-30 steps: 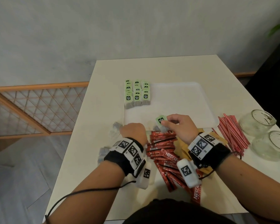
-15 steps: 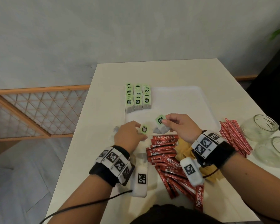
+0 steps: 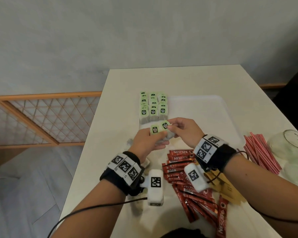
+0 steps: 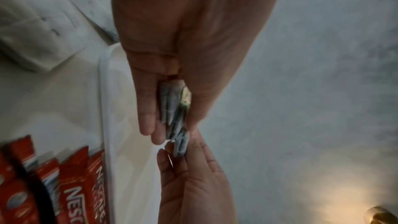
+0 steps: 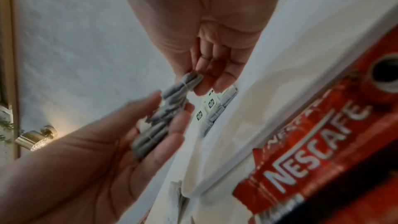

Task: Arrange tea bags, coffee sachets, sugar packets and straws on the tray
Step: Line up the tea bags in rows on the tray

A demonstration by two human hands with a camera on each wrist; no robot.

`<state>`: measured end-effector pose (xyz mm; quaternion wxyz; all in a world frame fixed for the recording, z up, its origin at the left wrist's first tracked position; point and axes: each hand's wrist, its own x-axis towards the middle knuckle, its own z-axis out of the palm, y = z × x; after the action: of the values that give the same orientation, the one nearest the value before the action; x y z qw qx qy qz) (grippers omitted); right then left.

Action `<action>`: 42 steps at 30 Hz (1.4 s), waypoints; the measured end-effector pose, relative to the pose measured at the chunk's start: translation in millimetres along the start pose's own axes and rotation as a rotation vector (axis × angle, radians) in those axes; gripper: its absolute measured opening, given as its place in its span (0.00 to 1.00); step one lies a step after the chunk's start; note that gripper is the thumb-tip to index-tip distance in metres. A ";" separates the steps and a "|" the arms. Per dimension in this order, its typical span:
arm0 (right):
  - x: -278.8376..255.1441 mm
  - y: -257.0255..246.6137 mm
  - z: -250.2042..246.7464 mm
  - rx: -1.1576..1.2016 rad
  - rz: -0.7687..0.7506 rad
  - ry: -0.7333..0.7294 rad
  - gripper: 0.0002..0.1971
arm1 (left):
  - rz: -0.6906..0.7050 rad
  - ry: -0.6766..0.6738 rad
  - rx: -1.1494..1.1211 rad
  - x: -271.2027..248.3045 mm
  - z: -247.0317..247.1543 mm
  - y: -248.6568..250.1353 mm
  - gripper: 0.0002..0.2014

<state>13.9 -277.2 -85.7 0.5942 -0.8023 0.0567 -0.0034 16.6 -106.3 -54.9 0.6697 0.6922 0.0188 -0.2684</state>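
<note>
Head view, left to right. Wooden lattice panel [image 3: 41, 117] at 9 o'clock, beyond the table [image 3: 187, 79] edge.

Left hand [image 3: 144, 143], centre of frame: thumb and fingers pinch a small stack of tea bags [image 3: 154, 130], green label up. Left wrist view shows the grey bag edges squeezed between thumb and fingers; how many bags is hard to tell.

Sorted tea bags [image 3: 153, 107] stand in three rows on the tray [image 3: 205, 107] at its 9 o'clock side, at 12 o'clock from both hands.

Right hand [image 3: 184, 131], just beside the left: fingertips pinched on a second tea bag [image 3: 165, 125], touching the left hand's stack. Both are raised over the tray's near edge.

Coffee sachets [image 3: 184, 174] lie off the tray at 6 o'clock, partly hidden under the right wrist; the pile is cut off at the frame bottom. Brown packets [image 3: 230, 191] beside them, print unreadable.

Red straws [image 3: 261, 152] on the table at 3 o'clock. Glass jars [image 3: 289, 143] at the right edge, the nearer one cut off.
</note>
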 end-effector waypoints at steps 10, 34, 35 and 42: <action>46.8 16.9 -5.7 -0.270 0.218 0.036 0.04 | 0.002 0.235 -0.026 36.1 -33.9 7.4 0.08; 85.7 -4.1 -3.4 -0.254 0.248 0.171 0.18 | 0.006 0.256 -0.114 59.5 -44.2 8.7 0.05; 82.5 -8.4 -4.1 -0.265 0.201 0.192 0.19 | 0.013 0.245 -0.106 58.5 -42.4 9.2 0.05; 56.4 -32.1 -0.1 -0.183 0.017 -0.031 0.06 | 0.098 0.216 0.100 51.3 -22.7 16.1 0.07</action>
<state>72.7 -273.4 -58.5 0.5193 -0.8527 0.0544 0.0191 74.5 -103.8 -61.4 0.6407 0.7497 0.0436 -0.1600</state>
